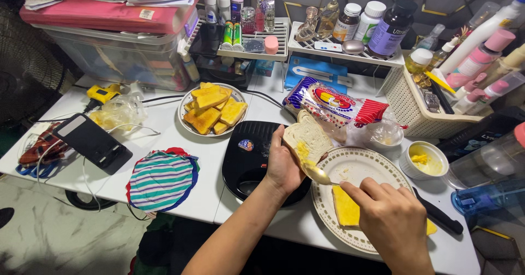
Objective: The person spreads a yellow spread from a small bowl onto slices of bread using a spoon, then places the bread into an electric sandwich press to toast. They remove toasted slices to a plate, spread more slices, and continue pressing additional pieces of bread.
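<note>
Phone [92, 142], black, lying flat at the table's [180, 160] left end. Striped cloth [162, 179] near the front edge. Plate of toast [212, 110], behind it. Sandwich maker [252, 157], black, lid shut, centre. Left hand [284, 165], over the maker, fingers clamped on a bread slice [307, 139] held tilted, butter smeared on its face. Spoon [318, 173], bowl touching the slice. Right hand [389, 223], fingers closed on the spoon's handle, above a patterned plate [377, 163] bearing a yellow slice [345, 206]. Bread bag [333, 105], behind. Butter cup [424, 160], just right of the plate.
</note>
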